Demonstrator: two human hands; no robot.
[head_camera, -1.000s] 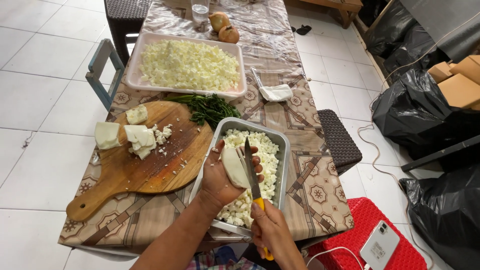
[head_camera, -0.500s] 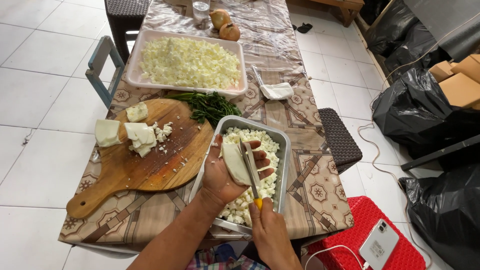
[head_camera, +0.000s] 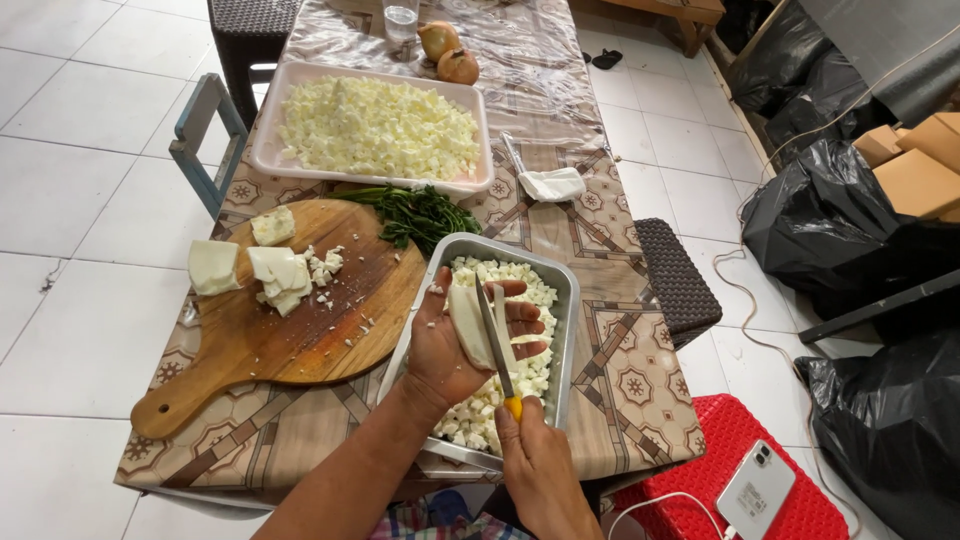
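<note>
White cheese slab (head_camera: 470, 325), flat on the open palm of the left hand (head_camera: 455, 345), fingers spread and lightly cupped beneath it; long axis runs away from the person, toward the far end of the tabletop (head_camera: 620, 380). Knife (head_camera: 495, 345), yellow-handled, gripped in the closed right hand (head_camera: 530, 450); its blade lies lengthwise along the slab, tip pointing away from the person. Both hands are held over a rectangular metal tray (head_camera: 565, 330) holding small white cheese cubes. Left of the hands: round wooden cutting board (head_camera: 300, 330) with handle pointing toward the person's left, bearing larger cheese pieces (head_camera: 280, 270) and crumbs; one block (head_camera: 213, 266) rests at its far-left edge, partly on the tabletop. Beyond the hands: bunch of green herbs (head_camera: 420, 215), then a pale rectangular tray (head_camera: 470, 130) filled with diced cheese, then two onions (head_camera: 448, 52) and a clear glass (head_camera: 401, 18). Right of the pale tray: crumpled white wrapper (head_camera: 552, 184). Lower right of the hands: red stool (head_camera: 800, 500) carrying a white phone (head_camera: 757, 490) on a cable.
</note>
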